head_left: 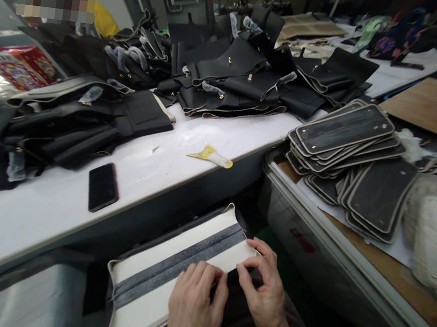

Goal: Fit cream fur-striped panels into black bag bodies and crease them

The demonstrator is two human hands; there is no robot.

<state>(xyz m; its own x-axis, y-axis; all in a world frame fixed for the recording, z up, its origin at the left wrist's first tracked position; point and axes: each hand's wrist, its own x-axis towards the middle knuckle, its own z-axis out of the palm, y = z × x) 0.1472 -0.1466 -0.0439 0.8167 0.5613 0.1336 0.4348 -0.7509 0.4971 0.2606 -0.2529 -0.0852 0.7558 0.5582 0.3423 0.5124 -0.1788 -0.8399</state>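
A cream-coloured leather piece with a dark grey strip along its middle lies across my lap, below the table's front edge. Its raised edges curl up at the far corner and the left end. My left hand is closed on the piece's near edge, thumb against the bent fingers. Toward the right end, my right hand pinches the same edge near the corner between thumb and fingers. Black material shows under and behind the piece. The underside of the edge is hidden by my fingers.
The white table holds piles of black leather bag parts, a phone and a yellow-and-white tube. At right, stacked dark panels sit on a large bin. A red box stands far left.
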